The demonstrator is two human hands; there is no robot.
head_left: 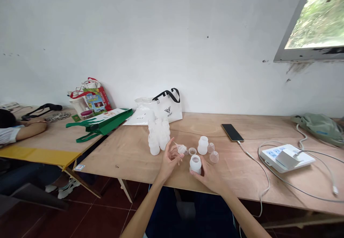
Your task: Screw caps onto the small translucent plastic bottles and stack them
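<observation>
A small clear ribbed plastic piece is pinched in the fingers of my left hand, raised a little over the table. My right hand wraps round a small translucent white bottle, which stands upright near the front edge with its round mouth uncovered. Behind it lies a white ring. To its right a second white bottle stands upright, beside two clear dome-shaped caps. Left of my left hand, several more white bottles stand in a tight cluster.
A white bag with black handles leans on the wall. A phone on a cable and a white power strip lie to the right. On the left are a green bag and another person's arm on the adjoining table.
</observation>
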